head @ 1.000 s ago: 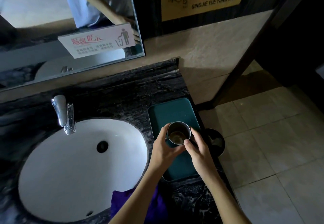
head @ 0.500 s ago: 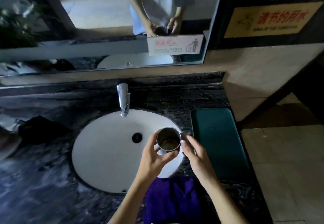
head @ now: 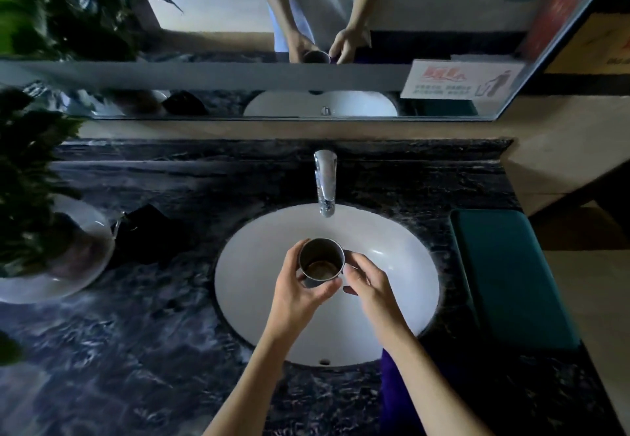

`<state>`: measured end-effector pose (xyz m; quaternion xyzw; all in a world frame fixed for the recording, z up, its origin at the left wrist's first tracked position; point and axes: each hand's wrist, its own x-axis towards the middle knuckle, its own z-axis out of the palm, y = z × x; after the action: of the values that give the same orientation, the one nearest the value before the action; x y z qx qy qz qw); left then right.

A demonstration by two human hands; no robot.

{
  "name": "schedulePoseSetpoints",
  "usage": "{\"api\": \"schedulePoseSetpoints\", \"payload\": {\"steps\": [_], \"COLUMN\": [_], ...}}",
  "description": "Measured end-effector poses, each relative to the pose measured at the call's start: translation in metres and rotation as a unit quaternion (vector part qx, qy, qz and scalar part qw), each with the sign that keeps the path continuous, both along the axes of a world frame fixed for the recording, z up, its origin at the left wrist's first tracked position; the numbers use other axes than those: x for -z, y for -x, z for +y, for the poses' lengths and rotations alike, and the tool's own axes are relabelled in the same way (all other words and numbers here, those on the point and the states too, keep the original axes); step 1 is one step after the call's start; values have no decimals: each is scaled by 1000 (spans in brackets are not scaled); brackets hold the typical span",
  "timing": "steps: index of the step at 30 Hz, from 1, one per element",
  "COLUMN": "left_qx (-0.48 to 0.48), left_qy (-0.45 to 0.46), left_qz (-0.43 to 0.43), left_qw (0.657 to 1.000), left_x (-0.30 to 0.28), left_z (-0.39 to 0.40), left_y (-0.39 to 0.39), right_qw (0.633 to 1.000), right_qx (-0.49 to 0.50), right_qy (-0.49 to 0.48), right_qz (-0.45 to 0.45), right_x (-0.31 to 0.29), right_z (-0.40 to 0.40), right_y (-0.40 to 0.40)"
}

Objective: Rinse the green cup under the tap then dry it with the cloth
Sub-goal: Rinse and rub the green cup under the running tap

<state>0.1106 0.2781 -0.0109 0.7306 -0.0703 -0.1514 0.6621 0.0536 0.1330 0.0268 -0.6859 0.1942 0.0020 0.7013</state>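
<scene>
The cup, metal inside with a dark outer wall, stands upright over the middle of the white sink, just in front of the chrome tap. No water runs from the tap. My left hand wraps around the cup's body from the left. Fingertips of my right hand touch its right side near the handle. A purple cloth lies on the counter's front edge, partly under my right forearm.
A dark green tray lies on the black marble counter right of the sink. A potted plant in a white bowl stands at the left, with a dark object beside it. A mirror runs along the back.
Both hands carried the cup from above the green tray leftward to over the middle of the sink, in front of the tap. My view swung left with them.
</scene>
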Motion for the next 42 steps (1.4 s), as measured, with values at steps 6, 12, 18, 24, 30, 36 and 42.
{"api": "schedulePoseSetpoints", "payload": {"steps": [6,12,18,24,30,36,42], "left_qx": [-15,-31,-32,-31,-40,-43,-33], "left_qy": [2,8,-19,-41,-39,-51,-70], "left_qz": [16,39,44,49,48,41,37], "left_qw": [1000,999,998,997,997,997,996], "left_x": [6,27,42,52,53,57,63], "left_z": [16,10,-4,-4,-1,3,5], "left_y": [-32,-60,-73,-78,-80,-78,-75], "right_qw": [1000,987,975,972,971,972,972], "right_qx": [-4,153,158,139,157,160,149], "right_qy": [0,-7,-57,-46,-78,-105,-127], "right_qz": [14,58,143,183,163,135,133], "right_x": [6,9,8,17,10,-2,-8], "right_z": [15,-6,-23,-20,-22,-26,-28], "right_y": [-37,-97,-150,-162,-164,-172,-175]}}
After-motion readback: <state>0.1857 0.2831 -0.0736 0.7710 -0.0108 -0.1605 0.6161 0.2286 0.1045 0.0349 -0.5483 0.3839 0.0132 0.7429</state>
